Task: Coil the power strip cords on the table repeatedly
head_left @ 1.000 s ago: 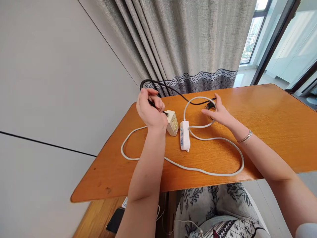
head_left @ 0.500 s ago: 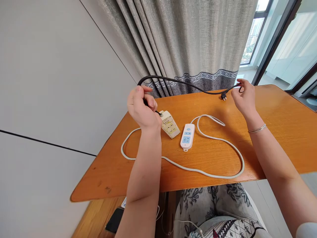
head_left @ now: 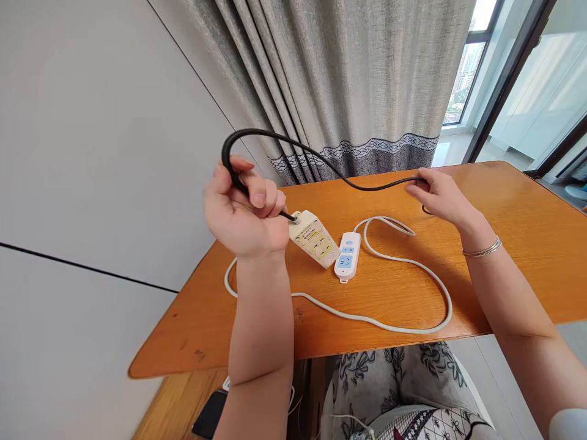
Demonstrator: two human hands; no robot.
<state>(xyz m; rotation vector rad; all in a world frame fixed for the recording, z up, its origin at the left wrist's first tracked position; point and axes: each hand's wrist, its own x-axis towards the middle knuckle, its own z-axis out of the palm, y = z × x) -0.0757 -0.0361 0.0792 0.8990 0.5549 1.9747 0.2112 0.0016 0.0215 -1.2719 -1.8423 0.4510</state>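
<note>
My left hand is closed around a black power cord near where it enters a yellowed power strip. That strip hangs tilted beside the hand, its lower end close to the white one. From the left hand the cord arches up and runs across to my right hand, which pinches it, palm down, above the table. The cord's plug is hidden behind the right hand. Between the hands, a white power strip with blue socket panels lies on the table, its white cord looped around it.
The wooden table has a wall panel along its left side. A grey curtain hangs behind it. Below the left edge lies a dark phone, with a thin white cable near my lap.
My left hand has shifted left and tilted, swinging the yellowed strip's lower end towards me. My right hand has come lower and left along the cord, and the plug has dropped out of sight.
</note>
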